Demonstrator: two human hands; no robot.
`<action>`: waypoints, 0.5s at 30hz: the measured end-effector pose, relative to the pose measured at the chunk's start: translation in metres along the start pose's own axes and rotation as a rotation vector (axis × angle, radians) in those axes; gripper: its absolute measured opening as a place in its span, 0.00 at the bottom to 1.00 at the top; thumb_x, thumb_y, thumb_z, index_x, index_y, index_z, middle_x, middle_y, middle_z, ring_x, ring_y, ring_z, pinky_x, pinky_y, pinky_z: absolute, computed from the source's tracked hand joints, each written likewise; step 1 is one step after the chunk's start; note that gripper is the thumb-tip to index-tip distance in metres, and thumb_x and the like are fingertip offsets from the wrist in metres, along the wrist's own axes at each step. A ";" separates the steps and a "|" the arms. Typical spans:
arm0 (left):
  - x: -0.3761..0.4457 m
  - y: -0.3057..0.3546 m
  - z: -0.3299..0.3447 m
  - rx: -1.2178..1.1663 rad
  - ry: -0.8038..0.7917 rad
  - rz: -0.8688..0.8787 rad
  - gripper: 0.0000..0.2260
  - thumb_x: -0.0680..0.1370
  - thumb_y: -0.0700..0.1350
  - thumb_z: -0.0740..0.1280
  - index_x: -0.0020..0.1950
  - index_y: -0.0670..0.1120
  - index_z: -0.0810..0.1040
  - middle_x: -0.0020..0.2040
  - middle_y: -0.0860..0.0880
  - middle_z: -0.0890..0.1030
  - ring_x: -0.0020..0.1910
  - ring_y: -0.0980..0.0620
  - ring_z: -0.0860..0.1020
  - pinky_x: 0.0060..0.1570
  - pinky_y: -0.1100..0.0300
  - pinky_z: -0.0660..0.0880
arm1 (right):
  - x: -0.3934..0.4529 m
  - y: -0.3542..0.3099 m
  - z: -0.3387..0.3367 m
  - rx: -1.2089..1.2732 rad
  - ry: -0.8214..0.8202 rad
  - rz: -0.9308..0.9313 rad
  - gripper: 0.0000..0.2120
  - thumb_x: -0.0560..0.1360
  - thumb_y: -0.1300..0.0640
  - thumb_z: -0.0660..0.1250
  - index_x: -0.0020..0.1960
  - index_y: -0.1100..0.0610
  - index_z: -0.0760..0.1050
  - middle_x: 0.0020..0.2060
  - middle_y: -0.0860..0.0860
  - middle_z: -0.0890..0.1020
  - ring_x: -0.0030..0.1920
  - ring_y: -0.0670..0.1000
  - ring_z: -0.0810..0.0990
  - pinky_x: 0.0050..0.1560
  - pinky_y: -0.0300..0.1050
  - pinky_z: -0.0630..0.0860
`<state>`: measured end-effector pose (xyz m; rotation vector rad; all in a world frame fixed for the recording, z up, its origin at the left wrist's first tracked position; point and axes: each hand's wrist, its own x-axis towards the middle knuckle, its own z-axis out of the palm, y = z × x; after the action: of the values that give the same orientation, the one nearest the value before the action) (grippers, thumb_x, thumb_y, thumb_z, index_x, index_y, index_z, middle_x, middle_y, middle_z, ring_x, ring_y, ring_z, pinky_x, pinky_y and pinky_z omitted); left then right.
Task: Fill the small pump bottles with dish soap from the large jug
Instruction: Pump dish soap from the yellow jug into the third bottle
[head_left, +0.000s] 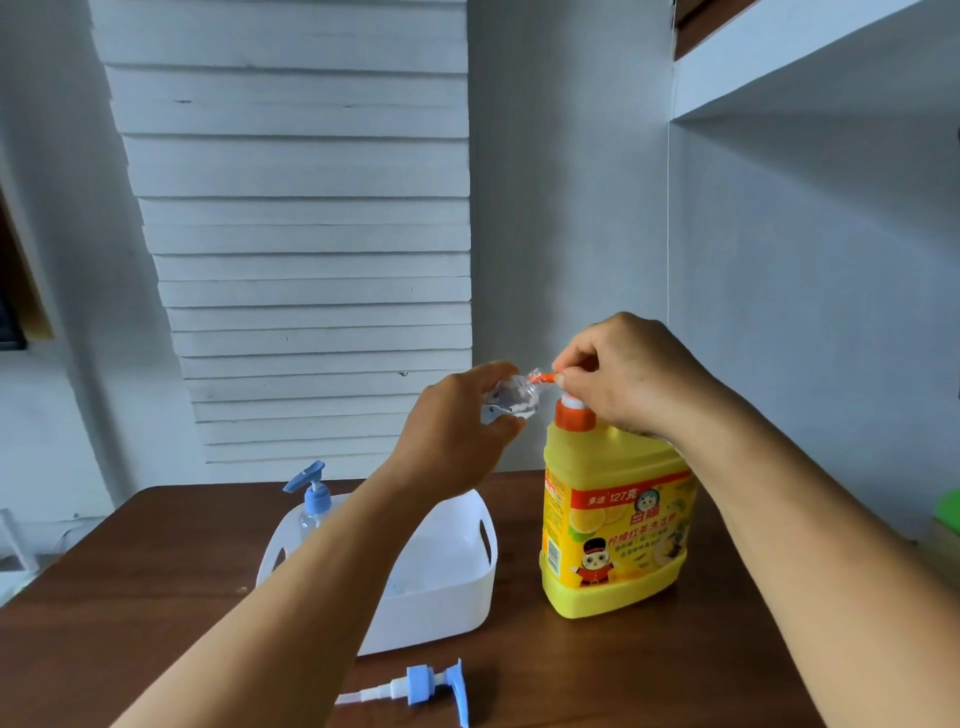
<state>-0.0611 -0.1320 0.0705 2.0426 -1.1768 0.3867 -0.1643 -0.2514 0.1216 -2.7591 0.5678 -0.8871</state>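
Dark wooden table; white slatted panel on grey wall behind; white shelf upper right.

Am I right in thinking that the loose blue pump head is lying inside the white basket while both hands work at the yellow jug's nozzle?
Not quite: the head view shows the loose blue pump head lying on the wooden table in front of the white basket, not inside it. Both hands are at the yellow jug's nozzle.

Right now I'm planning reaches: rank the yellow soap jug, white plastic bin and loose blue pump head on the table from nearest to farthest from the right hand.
From the right hand:
1. Yellow soap jug, directly below, its pump touched.
2. White plastic bin, lower left.
3. Loose blue pump head, on the table's near edge.
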 end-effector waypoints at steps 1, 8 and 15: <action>0.000 0.000 0.000 0.002 -0.001 0.002 0.15 0.74 0.48 0.67 0.61 0.54 0.74 0.53 0.51 0.82 0.41 0.55 0.72 0.33 0.73 0.62 | 0.000 0.000 -0.002 0.005 -0.010 -0.001 0.09 0.74 0.59 0.65 0.42 0.58 0.84 0.42 0.55 0.85 0.44 0.53 0.81 0.31 0.33 0.69; 0.007 0.008 -0.009 0.001 0.009 0.036 0.14 0.74 0.47 0.67 0.60 0.53 0.75 0.53 0.50 0.81 0.42 0.54 0.72 0.34 0.71 0.62 | 0.005 -0.004 -0.024 0.045 -0.052 0.007 0.07 0.73 0.58 0.67 0.43 0.57 0.84 0.32 0.41 0.79 0.36 0.48 0.79 0.28 0.34 0.71; 0.000 0.002 -0.002 0.022 -0.022 0.014 0.14 0.74 0.47 0.67 0.59 0.53 0.75 0.50 0.51 0.81 0.39 0.55 0.72 0.30 0.75 0.62 | -0.002 0.005 -0.005 0.145 -0.045 0.041 0.05 0.73 0.55 0.69 0.46 0.52 0.83 0.40 0.46 0.79 0.41 0.47 0.76 0.32 0.33 0.66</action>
<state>-0.0626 -0.1317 0.0728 2.0631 -1.2055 0.3870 -0.1698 -0.2558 0.1229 -2.6210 0.5276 -0.8215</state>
